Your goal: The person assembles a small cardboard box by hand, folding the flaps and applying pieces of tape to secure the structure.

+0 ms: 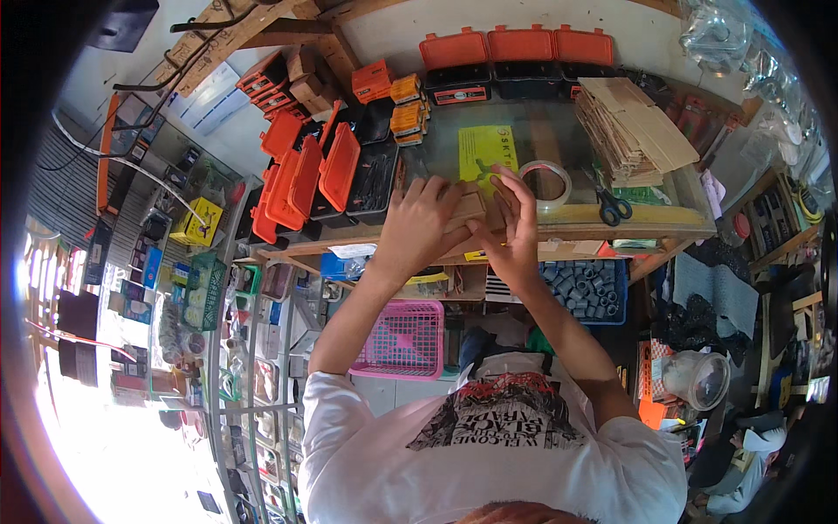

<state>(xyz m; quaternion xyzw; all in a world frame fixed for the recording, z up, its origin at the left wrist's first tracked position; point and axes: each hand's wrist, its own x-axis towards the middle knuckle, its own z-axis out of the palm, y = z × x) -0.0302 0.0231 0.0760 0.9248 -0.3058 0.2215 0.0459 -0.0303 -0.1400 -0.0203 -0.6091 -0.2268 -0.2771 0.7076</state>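
Two hands: both on one small brown cardboard piece at the near edge of the glass-topped counter.
Left hand: fingers spread flat and slightly curled over the left part of the cardboard, pressing on it; back of hand faces the camera.
Right hand: fingers bent, pinching the right edge of the cardboard from above; fingertips point away from the body.
Cardboard piece: between the two hands, mostly hidden by them, lying at the counter's front edge; shape cannot be told.
Tape roll: clear tape, just beside the right hand, on the glass.
Scissors: dark handles, right of the tape, near the front edge.
Yellow sheet: flat on the glass, just beyond the hands.
Flat cardboard stack: far right on the counter, fanned out.
Orange-lidded cases: open, standing left of the hands; more shut ones along the back.
Pink basket: below the counter, under the left forearm.
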